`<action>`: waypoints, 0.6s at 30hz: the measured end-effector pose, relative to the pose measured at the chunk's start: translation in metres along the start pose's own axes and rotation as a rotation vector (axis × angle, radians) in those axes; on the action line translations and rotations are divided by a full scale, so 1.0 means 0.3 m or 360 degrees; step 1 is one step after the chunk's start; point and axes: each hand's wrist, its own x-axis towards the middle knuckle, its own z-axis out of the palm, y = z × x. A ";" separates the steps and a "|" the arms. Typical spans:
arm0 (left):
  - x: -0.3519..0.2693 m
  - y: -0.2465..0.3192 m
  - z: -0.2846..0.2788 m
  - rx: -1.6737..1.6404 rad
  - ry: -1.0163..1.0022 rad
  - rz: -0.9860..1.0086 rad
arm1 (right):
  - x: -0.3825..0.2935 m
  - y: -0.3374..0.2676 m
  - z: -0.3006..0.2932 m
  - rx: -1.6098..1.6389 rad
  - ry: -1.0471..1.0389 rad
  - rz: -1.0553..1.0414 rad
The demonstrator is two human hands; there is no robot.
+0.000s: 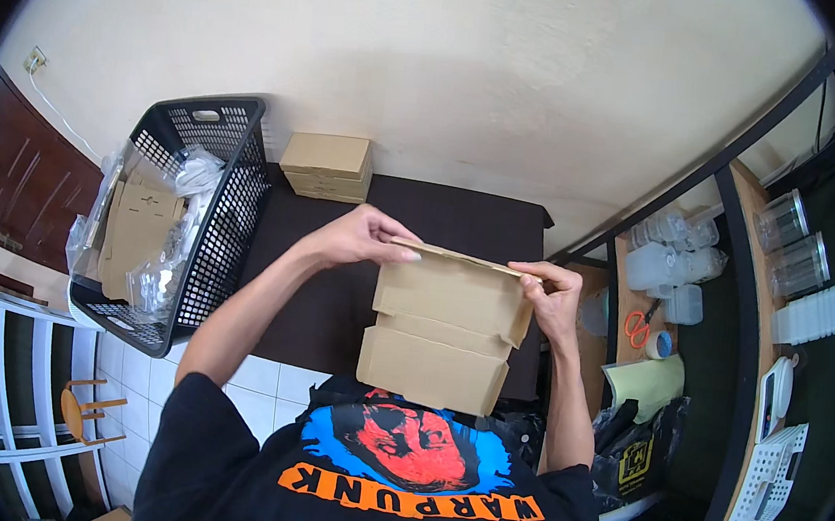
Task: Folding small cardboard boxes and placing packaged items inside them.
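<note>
A partly folded brown cardboard box blank (441, 330) is held up in front of my chest, over the near edge of the dark-covered table (292, 309). My left hand (367, 239) pinches the left end of its upper edge between thumb and fingers. At the right end of that same edge, my right hand (551, 292) grips the cardboard the same way. The lower panel hangs towards my shirt, with a crease across the middle and small flaps at the sides. Beyond my left hand, a stack of closed cardboard boxes (326, 165) sits at the back of the table by the wall.
At left stands a black plastic basket (219, 241) with flat cardboard blanks (137, 233) and clear plastic bags (160, 273). On the right, a metal-framed shelf holds plastic containers (658, 265), orange-handled scissors (638, 328), a tape roll (658, 345) and a white perforated basket (765, 486).
</note>
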 end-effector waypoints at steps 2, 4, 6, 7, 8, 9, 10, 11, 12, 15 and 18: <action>-0.034 -0.037 0.044 -0.0663 0.0369 0.0008 | -0.019 0.032 0.008 0.0027 0.0078 -0.0002; -0.048 -0.081 0.085 -0.0797 0.0556 0.0050 | -0.034 0.034 0.044 0.0048 0.0129 0.0011; -0.052 -0.101 0.109 -0.0891 0.0625 0.0096 | -0.046 0.053 0.072 0.0030 0.0097 0.0053; -0.055 -0.097 0.119 -0.0879 0.0694 0.0101 | -0.047 0.058 0.082 0.0004 0.0073 0.0088; -0.058 -0.095 0.130 -0.0866 0.0761 0.0107 | -0.045 0.055 0.082 -0.0085 0.0012 0.0168; -0.059 -0.093 0.135 -0.0865 0.0765 0.0107 | -0.028 0.046 0.085 -0.0083 0.0009 0.0167; -0.061 -0.092 0.142 -0.0784 0.0823 0.0099 | -0.006 0.039 0.087 -0.0137 -0.0155 0.0268; -0.062 -0.089 0.148 -0.0700 0.0879 0.0091 | 0.018 0.027 0.087 -0.0192 -0.0317 0.0368; -0.064 -0.082 0.148 -0.0694 0.0877 0.0094 | 0.051 -0.005 0.101 -0.0185 -0.0384 0.0354; -0.063 -0.052 0.170 -0.0551 0.0906 0.0168 | 0.142 -0.080 0.181 -0.0337 -0.0516 0.0057; -0.046 -0.029 0.176 -0.0505 0.0896 0.0230 | 0.222 -0.120 0.247 -0.0135 -0.0737 0.0279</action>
